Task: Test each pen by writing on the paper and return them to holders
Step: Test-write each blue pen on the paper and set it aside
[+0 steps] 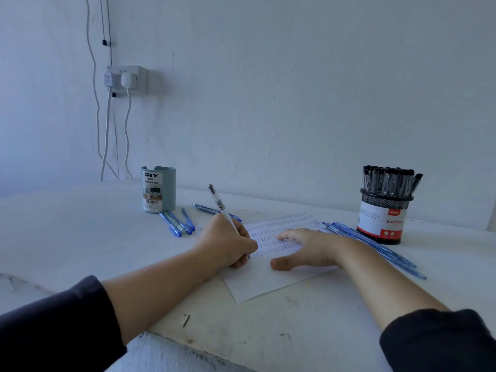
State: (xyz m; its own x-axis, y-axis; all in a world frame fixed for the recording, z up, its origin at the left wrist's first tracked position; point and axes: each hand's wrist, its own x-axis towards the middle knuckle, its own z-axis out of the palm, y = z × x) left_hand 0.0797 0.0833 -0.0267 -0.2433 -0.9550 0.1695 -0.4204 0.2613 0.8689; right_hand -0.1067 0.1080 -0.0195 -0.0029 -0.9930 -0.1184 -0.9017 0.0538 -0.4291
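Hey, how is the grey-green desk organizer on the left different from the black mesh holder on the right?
The desk organizer has solid grey-green walls; the mesh holder is black wire mesh with a white and red label. No pens show above the desk organizer's rim, while the mesh holder is packed with black-capped pens. Blue pens lie beside each. Both stand upright on the table near the wall.

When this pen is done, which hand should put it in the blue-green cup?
Probably the left hand. It already grips the pen, and the blue-green cup stands on its side. The right hand lies flat, holding the paper.
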